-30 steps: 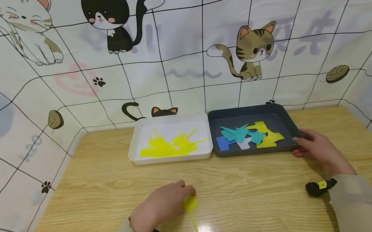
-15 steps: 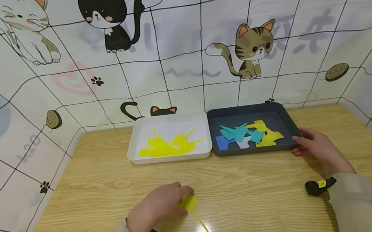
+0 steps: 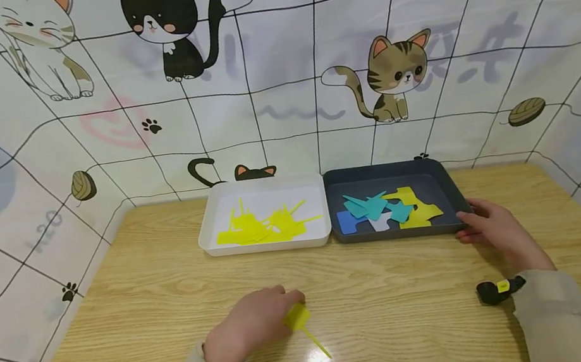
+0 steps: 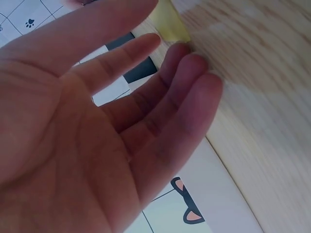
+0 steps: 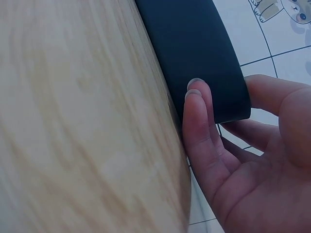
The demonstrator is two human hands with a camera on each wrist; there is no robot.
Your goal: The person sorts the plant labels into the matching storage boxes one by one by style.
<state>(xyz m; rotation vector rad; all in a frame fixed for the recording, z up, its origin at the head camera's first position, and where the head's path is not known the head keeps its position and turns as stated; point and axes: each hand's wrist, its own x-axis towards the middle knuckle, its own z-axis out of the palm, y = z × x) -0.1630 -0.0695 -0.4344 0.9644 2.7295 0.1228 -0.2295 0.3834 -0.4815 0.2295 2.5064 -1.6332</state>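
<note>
My left hand point(image 3: 256, 321) is low over the front middle of the table, beside a yellow plant label point(image 3: 298, 317) with a square head and thin pointed stem. In the left wrist view the label point(image 4: 171, 22) touches or nearly touches the thumb and fingertips; the fingers are spread loosely, with a gap between thumb and index finger. My right hand point(image 3: 498, 233) grips the near right corner of a dark grey tray point(image 3: 392, 236), its fingers against the tray's wall point(image 5: 204, 53). Blue, teal, pale and yellow flat pieces point(image 3: 376, 208) lie in that tray.
A white tray point(image 3: 267, 249) adjoins the dark tray's left side and holds a heap of yellow plant labels point(image 3: 258, 228). Both stand near the back of the wooden table point(image 3: 394, 317). Behind them hangs a cat-patterned cloth point(image 3: 283, 67).
The yellow label by my left hand has turned, its stem swinging from straight toward me to toward the right. The left hand has barely shifted. The right hand stays on the dark tray.
</note>
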